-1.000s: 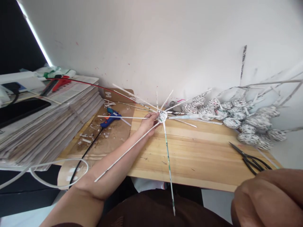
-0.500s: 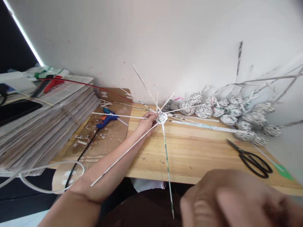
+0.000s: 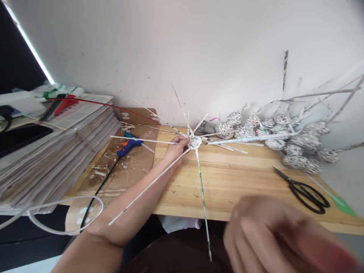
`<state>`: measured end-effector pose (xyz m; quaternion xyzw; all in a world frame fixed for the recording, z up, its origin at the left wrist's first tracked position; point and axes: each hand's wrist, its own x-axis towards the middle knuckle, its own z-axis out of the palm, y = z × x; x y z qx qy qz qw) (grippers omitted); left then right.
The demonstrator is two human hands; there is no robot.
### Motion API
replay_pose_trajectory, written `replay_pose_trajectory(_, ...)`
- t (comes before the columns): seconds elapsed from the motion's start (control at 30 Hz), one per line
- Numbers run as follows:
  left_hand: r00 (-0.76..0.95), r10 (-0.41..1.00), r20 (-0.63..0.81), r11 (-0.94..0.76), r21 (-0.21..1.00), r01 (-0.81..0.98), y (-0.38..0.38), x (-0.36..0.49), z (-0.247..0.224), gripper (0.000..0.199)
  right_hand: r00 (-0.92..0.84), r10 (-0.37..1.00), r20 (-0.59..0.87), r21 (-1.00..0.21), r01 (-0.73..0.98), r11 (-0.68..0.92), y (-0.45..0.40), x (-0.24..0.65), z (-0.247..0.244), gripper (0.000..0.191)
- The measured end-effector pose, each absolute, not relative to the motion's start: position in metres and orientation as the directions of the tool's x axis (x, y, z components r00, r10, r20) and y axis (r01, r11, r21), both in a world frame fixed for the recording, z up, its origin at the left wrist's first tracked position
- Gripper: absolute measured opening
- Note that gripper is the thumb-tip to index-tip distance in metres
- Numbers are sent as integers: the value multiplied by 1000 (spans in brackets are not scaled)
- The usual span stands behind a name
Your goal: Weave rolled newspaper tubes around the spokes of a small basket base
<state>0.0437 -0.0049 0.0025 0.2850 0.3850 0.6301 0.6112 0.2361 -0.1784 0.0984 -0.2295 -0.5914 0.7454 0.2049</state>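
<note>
My left hand (image 3: 178,147) pinches the small woven centre (image 3: 195,142) of a paper piece, from which several thin rolled paper sticks spread like spokes. One stick crosses over my left forearm, and a green-flecked one (image 3: 202,189) points down past the table's front edge. A longer pale blue and white strip (image 3: 250,138) runs right from near the centre. Large and blurred at the lower right, my right hand (image 3: 267,235) has its fingers curled close to the camera; whatever it holds, if anything, cannot be made out.
Black scissors (image 3: 303,189) lie on the wooden table (image 3: 227,178) at the right. Woven paper balls (image 3: 284,140) are heaped behind them. A blue glue gun (image 3: 131,146) rests on stained cardboard at the left, beside a tall paper stack (image 3: 85,140).
The upper spoke has swung a little right, and the pale blue strip's far end has risen. My right hand has shifted slightly right. My left hand keeps its hold.
</note>
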Motion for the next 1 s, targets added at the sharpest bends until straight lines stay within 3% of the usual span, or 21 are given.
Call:
replay_pose_trajectory(0.1,-71,994,-84,28,816,-577,-6,44,2,32,-474,879,-57,-998,29,-50,-122,232,78,46)
replay_pose_trajectory(0.23,-38,997,-74,39,819,-573,-8,45,1,35,-184,955,-235,-969,-31,-244,-59,222,40,33)
replay_pose_trajectory(0.47,-6,998,-60,51,883,-466,-13,48,3,35,-145,945,-293,-937,-154,-314,-26,197,27,30)
replay_pose_trajectory(0.63,1,1000,-20,19,902,-431,-12,47,4,31,-157,950,-271,-955,-79,-286,-20,189,34,30)
replay_pose_trajectory(0.77,-29,999,-18,4,904,-427,-9,45,1,31,-74,966,-249,-966,-61,-253,-13,190,24,18)
replay_pose_trajectory(0.87,2,999,-41,39,909,-414,-9,44,0,34,-32,971,-236,-969,-70,-238,-6,194,12,11)
replay_pose_trajectory(1.0,48,993,-107,117,926,-360,-10,46,-2,38,-59,978,-202,-973,-102,-207,-4,201,2,17)
